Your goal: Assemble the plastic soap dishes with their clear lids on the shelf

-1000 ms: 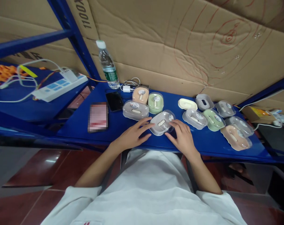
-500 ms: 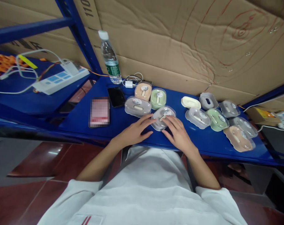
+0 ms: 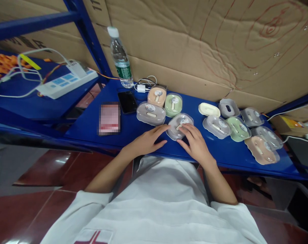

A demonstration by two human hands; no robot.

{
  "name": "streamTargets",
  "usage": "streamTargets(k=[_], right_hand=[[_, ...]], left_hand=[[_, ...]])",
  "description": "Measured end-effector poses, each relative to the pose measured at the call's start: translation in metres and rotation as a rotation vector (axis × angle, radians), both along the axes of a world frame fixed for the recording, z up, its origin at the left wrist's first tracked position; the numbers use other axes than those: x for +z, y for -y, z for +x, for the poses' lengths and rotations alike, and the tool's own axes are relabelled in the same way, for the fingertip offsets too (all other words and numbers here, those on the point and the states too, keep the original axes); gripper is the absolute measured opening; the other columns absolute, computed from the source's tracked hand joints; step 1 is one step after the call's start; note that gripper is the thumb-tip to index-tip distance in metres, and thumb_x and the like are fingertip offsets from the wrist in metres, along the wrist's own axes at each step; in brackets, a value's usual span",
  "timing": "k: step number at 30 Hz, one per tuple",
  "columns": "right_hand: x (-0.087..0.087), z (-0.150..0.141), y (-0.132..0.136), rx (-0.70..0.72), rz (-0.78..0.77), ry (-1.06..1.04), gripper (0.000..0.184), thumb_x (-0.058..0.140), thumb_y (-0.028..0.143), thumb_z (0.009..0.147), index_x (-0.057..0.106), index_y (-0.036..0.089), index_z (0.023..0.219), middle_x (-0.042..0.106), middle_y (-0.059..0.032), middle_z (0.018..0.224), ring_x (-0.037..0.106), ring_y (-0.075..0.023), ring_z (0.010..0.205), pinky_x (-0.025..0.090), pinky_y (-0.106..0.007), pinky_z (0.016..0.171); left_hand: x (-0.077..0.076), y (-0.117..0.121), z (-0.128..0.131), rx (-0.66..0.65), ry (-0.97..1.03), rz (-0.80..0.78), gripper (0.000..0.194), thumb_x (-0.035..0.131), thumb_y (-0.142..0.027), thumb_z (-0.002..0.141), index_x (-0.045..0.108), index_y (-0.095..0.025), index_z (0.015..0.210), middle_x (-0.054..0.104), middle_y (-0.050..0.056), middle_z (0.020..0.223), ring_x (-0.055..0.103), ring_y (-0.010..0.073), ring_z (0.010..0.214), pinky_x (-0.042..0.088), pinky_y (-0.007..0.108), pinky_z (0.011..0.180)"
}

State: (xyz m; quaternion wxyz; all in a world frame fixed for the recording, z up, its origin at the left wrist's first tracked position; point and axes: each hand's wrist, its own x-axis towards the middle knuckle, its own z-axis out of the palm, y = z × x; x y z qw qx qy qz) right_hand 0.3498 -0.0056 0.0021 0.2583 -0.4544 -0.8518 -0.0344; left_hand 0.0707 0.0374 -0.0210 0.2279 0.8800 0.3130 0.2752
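Observation:
Near the table's front edge sits a grey soap box (image 3: 178, 132) with a clear lid and a round sticker. My left hand (image 3: 152, 139) is at its left side, index fingertip at the box's edge, thumb apart from it. My right hand (image 3: 194, 142) lies over its right side, fingers spread on the lid and thumb by the near edge. Both hands are open. Just behind stand another grey soap box (image 3: 145, 118), a green soap box (image 3: 178, 107) and a peach soap box (image 3: 152, 98), all lidded.
On the blue table (image 3: 133, 134), several more soap boxes and a cream oval tray (image 3: 208, 109) stand to the right. At left are a phone (image 3: 128, 102), a blurred-out pinkish item (image 3: 109, 118) and a water bottle (image 3: 123, 66). A power strip (image 3: 65, 84) lies farther left.
The camera view has shifted slightly. Both hands stay at the same grey soap box, with hardly any change in their fingers.

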Motion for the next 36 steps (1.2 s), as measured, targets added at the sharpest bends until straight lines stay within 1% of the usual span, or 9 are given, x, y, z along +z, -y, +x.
streamTargets(k=[4, 7, 9, 12, 17, 21, 25, 30, 36], right_hand=[[0.007, 0.021, 0.002, -0.157, 0.028, 0.047, 0.038, 0.059, 0.047, 0.109, 0.066, 0.020, 0.134, 0.070, -0.0179, 0.141, 0.063, -0.0345, 0.135, 0.050, -0.054, 0.116], [0.018, 0.042, -0.013, -0.268, 0.018, 0.177, 0.036, 0.053, 0.040, 0.111, 0.066, 0.018, 0.136, 0.067, -0.0189, 0.146, 0.059, -0.0382, 0.139, 0.045, -0.060, 0.119], [0.025, 0.052, -0.033, -0.315, -0.012, 0.262, 0.037, 0.052, 0.035, 0.109, 0.067, 0.016, 0.138, 0.065, -0.0206, 0.150, 0.057, -0.0418, 0.140, 0.045, -0.063, 0.117], [0.032, 0.061, -0.067, -0.343, -0.113, 0.297, 0.046, 0.049, 0.026, 0.106, 0.061, 0.013, 0.149, 0.061, -0.0235, 0.154, 0.060, -0.0435, 0.138, 0.048, -0.064, 0.114], [0.033, 0.079, -0.088, -0.169, -0.277, 0.128, 0.074, 0.048, 0.032, 0.108, 0.021, 0.016, 0.175, 0.037, -0.0183, 0.176, 0.040, -0.0324, 0.161, 0.041, -0.055, 0.129], [0.028, 0.092, -0.070, -0.327, -0.149, 0.161, 0.062, 0.047, 0.044, 0.110, 0.044, 0.018, 0.166, 0.046, -0.0188, 0.170, 0.043, -0.0372, 0.159, 0.033, -0.065, 0.130], [0.018, 0.089, -0.056, -0.508, -0.104, 0.269, 0.051, 0.053, 0.041, 0.107, 0.064, 0.013, 0.149, 0.062, -0.0244, 0.153, 0.055, -0.0462, 0.144, 0.045, -0.071, 0.116], [0.011, 0.083, -0.052, -0.281, -0.128, 0.273, 0.043, 0.057, 0.031, 0.106, 0.068, 0.022, 0.146, 0.063, -0.0141, 0.156, 0.045, -0.0408, 0.155, 0.041, -0.069, 0.124], [0.015, 0.074, -0.042, 0.016, -0.165, 0.168, 0.040, 0.055, 0.032, 0.110, 0.068, 0.021, 0.146, 0.062, -0.0132, 0.157, 0.045, -0.0335, 0.158, 0.038, -0.065, 0.130]], left_hand=[[0.002, 0.002, 0.002, 0.041, -0.037, 0.136, 0.051, 0.058, -0.037, 0.110, 0.051, -0.024, 0.159, 0.060, 0.011, 0.161, 0.062, 0.0250, 0.146, 0.053, 0.040, 0.120], [0.003, 0.002, 0.004, 0.259, -0.029, 0.333, 0.024, 0.057, -0.033, 0.110, 0.074, -0.022, 0.122, 0.079, 0.008, 0.122, 0.077, 0.0236, 0.112, 0.061, 0.036, 0.098], [0.003, 0.002, 0.004, 0.451, 0.003, 0.426, 0.023, 0.057, -0.030, 0.108, 0.075, -0.021, 0.097, 0.079, 0.006, 0.095, 0.077, 0.0224, 0.091, 0.059, 0.034, 0.084], [0.003, 0.000, 0.003, 0.582, 0.052, 0.473, 0.021, 0.059, -0.027, 0.106, 0.072, -0.021, 0.091, 0.077, 0.005, 0.087, 0.074, 0.0218, 0.084, 0.054, 0.032, 0.076], [0.003, -0.002, 0.002, 0.520, 0.076, 0.395, 0.018, 0.058, -0.028, 0.107, 0.070, -0.021, 0.096, 0.078, 0.003, 0.091, 0.074, 0.0201, 0.087, 0.052, 0.029, 0.077], [0.002, -0.002, 0.001, 0.461, 0.020, 0.304, 0.026, 0.055, -0.033, 0.109, 0.069, -0.022, 0.090, 0.073, 0.003, 0.084, 0.071, 0.0192, 0.081, 0.049, 0.029, 0.071], [0.003, -0.003, 0.000, 0.373, -0.021, 0.276, 0.026, 0.054, -0.033, 0.110, 0.071, -0.022, 0.095, 0.074, 0.003, 0.089, 0.071, 0.0188, 0.082, 0.050, 0.030, 0.074], [0.004, -0.004, 0.000, 0.142, -0.125, 0.285, 0.024, 0.053, -0.032, 0.111, 0.074, -0.022, 0.103, 0.077, 0.005, 0.099, 0.072, 0.0212, 0.092, 0.053, 0.036, 0.089], [0.003, -0.005, -0.001, 0.072, -0.135, 0.287, 0.027, 0.052, -0.033, 0.112, 0.075, -0.022, 0.106, 0.077, 0.005, 0.102, 0.071, 0.0217, 0.095, 0.052, 0.038, 0.091]])
